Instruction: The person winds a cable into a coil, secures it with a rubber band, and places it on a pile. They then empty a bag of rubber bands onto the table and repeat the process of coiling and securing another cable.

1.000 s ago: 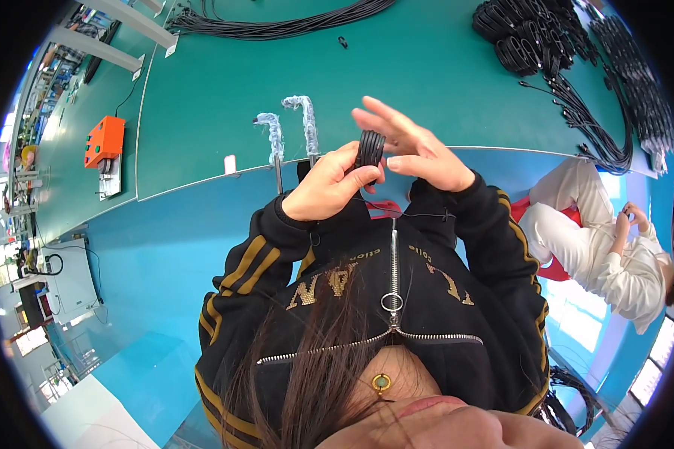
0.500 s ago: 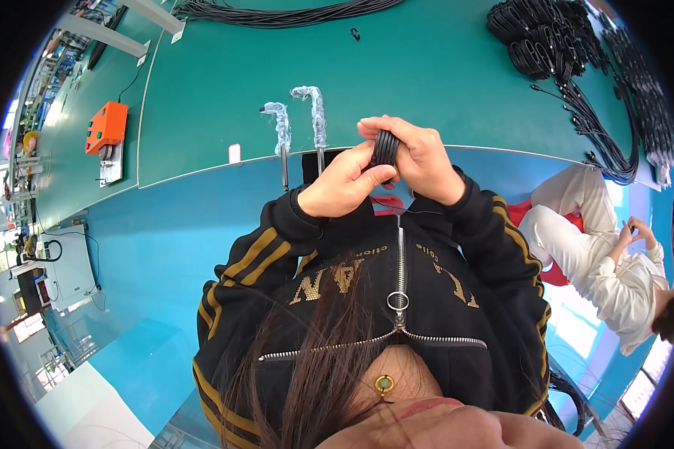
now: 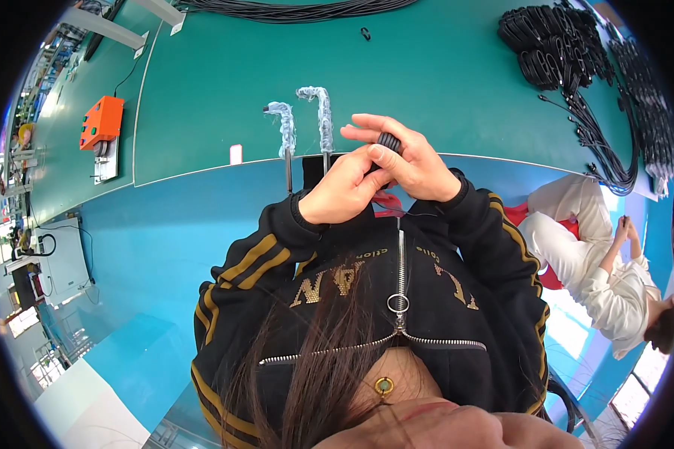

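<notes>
Cable coil [image 3: 390,141], black — where do you have it?

— You hold it between both hands above the near edge of the green table [image 3: 442,82]. Your right hand [image 3: 412,161] wraps it; your left hand [image 3: 344,187] pinches its lower side.

And nearby?

— Two wrapped hooks [image 3: 307,120] stand just beside your left hand. The coil's shape is probably a small wound bundle; fingers hide most of it.

Both hands meet at chest height — left hand [image 3: 346,193] and right hand [image 3: 408,161], fingers curled together
</notes>
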`<state>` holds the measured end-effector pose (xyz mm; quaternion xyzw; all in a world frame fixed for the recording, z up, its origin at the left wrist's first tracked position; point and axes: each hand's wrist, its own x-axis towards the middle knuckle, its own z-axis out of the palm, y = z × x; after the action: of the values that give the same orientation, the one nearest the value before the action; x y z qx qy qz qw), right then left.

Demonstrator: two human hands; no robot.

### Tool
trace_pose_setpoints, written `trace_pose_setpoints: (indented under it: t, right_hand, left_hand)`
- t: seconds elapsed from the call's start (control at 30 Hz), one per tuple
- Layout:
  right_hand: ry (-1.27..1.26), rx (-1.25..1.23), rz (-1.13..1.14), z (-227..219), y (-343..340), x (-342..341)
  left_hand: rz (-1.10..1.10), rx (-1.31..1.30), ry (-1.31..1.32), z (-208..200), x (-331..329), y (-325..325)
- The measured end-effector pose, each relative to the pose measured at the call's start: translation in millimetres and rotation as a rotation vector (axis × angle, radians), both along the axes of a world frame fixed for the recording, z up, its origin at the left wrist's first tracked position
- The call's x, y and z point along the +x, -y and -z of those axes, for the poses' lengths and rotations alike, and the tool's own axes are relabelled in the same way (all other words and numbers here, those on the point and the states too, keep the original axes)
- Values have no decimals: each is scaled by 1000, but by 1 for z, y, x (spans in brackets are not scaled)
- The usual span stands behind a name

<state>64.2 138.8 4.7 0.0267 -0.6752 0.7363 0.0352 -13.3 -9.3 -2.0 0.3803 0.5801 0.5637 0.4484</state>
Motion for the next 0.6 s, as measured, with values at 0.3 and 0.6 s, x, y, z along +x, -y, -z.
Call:
trace_pose_setpoints:
  t: [0.3,0.6]
  right_hand:
    - [-75,241,11,-1,-47,-78]
    - [121,745,397,37,-99,-162]
  left_hand:
    - [-137,100,28,-18,-25,16]
    - [-325,162,-16,-20,-58,25]
